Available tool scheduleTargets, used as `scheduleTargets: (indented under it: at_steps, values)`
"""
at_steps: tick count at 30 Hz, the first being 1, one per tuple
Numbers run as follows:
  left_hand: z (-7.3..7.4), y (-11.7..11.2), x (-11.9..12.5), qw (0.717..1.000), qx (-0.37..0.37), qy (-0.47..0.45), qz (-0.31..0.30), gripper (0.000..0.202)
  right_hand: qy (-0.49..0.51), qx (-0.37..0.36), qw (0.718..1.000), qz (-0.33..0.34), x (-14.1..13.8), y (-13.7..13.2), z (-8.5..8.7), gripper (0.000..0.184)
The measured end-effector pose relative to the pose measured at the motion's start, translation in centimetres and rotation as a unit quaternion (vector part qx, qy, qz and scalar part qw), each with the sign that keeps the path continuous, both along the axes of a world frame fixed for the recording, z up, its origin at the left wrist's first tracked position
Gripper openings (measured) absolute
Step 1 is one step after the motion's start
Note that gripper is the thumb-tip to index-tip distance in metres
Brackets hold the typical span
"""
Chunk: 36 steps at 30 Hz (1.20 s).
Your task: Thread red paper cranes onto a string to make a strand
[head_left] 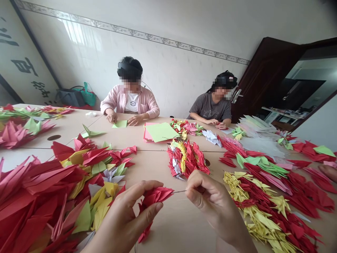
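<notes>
My left hand (129,211) is closed round a bunch of red folded paper cranes (160,194), whose tail hangs below the palm. A thin dark thread (179,191) runs from the tip of the bunch to my right hand (210,200). That hand's thumb and forefinger are pinched on the thread. Just beyond the hands lies a coiled garland of red, yellow and pale cranes (196,160). To the left is a big heap of loose cranes (34,196), mostly red. Beside my right forearm lie red and yellow crane strings (259,225).
Across the table (147,156), a person in a pink shirt (143,102) handles a green paper sheet (120,124). A person in grey (210,107) holds something small and red. Between them and me are stacked green sheets (162,131) and, rightward, translucent plastic sheets (259,128). Another hand (329,172) shows at the right edge.
</notes>
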State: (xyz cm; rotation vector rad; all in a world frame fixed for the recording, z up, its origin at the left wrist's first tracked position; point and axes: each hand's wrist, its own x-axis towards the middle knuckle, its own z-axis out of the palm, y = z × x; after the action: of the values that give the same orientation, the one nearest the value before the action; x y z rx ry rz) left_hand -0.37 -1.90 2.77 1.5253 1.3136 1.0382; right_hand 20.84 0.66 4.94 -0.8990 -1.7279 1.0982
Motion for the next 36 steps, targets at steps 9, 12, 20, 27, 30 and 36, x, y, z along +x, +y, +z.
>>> scheduleTargets:
  at_steps: [9, 12, 20, 27, 30, 36]
  values:
    - [0.8, 0.1, -0.1, 0.993, 0.053, 0.106, -0.021, 0.019, 0.139, -0.003, 0.990, -0.025, 0.6, 0.6, -1.3, 0.024]
    - [0.5, 0.2, -0.2, 0.991, 0.083, 0.105, -0.024, 0.016, 0.218, -0.014, 0.976, -0.020, 0.6, 0.7, -1.0, 0.024]
    - [0.4, 0.2, -0.1, 0.991, 0.086, 0.096, -0.039, 0.019, 0.364, -0.128, 0.921, 0.049, 0.6, 0.5, -0.1, 0.013]
    - [0.5, -0.2, -0.1, 0.996, -0.046, -0.031, -0.069, 0.032, 0.074, 0.033, 0.990, -0.118, 0.2, 0.2, -0.6, 0.010]
    - [0.6, -0.2, -0.4, 0.990, -0.072, -0.097, -0.073, 0.033, -0.074, 0.025, 0.994, -0.083, 0.0, 0.1, -0.5, 0.011]
    - [1.0, -0.2, -0.5, 0.977, -0.110, -0.159, -0.087, 0.036, -0.067, 0.027, 0.996, 0.043, 0.0, -0.1, -0.3, 0.015]
